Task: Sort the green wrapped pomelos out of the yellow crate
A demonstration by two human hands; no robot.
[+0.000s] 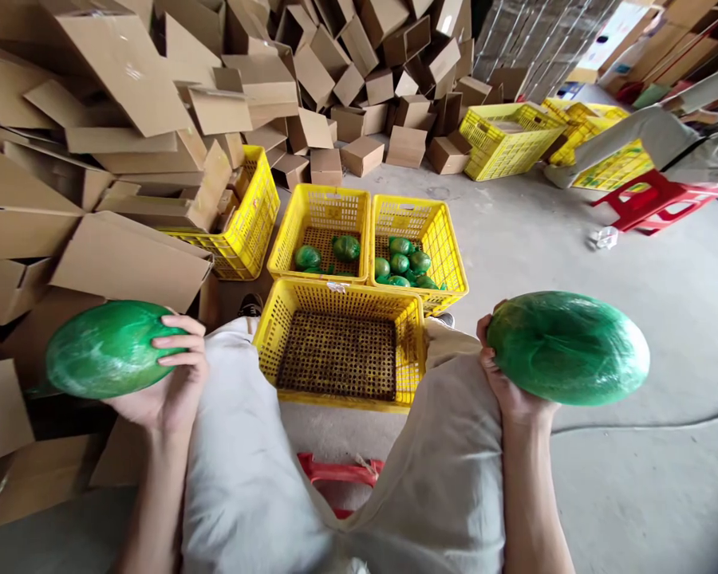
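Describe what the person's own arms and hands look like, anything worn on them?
Both forearms are bare, with no sleeves in view. The left hand and right hand are bare too: no gloves, rings, watch or wristband show. Fingernails on the left hand are short and unpainted.

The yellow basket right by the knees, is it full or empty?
Empty. The nearest yellow basket shows only its bare mesh floor; the wrapped green fruits lie in the baskets behind it.

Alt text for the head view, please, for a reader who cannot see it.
A seated person holds a green film-wrapped fruit in each hand: left hand on the left fruit, right hand on the right fruit. An empty yellow crate sits between the knees; two crates beyond hold more fruit, beside piled cardboard boxes.
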